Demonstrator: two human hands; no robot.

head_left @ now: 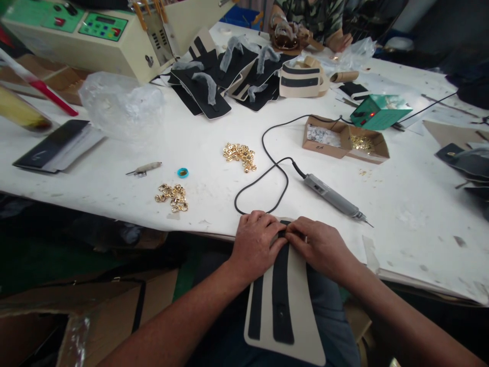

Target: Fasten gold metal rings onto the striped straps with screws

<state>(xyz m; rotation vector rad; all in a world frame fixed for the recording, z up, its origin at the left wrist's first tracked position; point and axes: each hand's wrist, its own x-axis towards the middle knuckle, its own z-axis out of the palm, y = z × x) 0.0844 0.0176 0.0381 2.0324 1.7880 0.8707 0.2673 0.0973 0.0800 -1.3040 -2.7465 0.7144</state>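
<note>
A beige panel with black strips [300,316] rests across my lap, its far end leaning on the table edge. My left hand [256,239] is closed over the panel's far left part, thumb and fingers pressing at the wider black strip [280,275]. From the other side my right hand [319,242] pinches at the far end of that same strip; whatever small piece sits between its fingertips is hidden. Beyond my hands lies a grey electric screwdriver [334,196] with a black cord. Gold metal rings [171,198] and smaller gold fittings [240,155] lie in piles.
Two joined cardboard trays [328,142] hold small metal parts beside a green power box [380,112]. Black panels with wrapped handles [214,76] are heaped at the back. A plastic bag [118,104], a beige machine [114,51] and an awl-like tool [145,168] are leftward. A co-worker [309,20] sits opposite.
</note>
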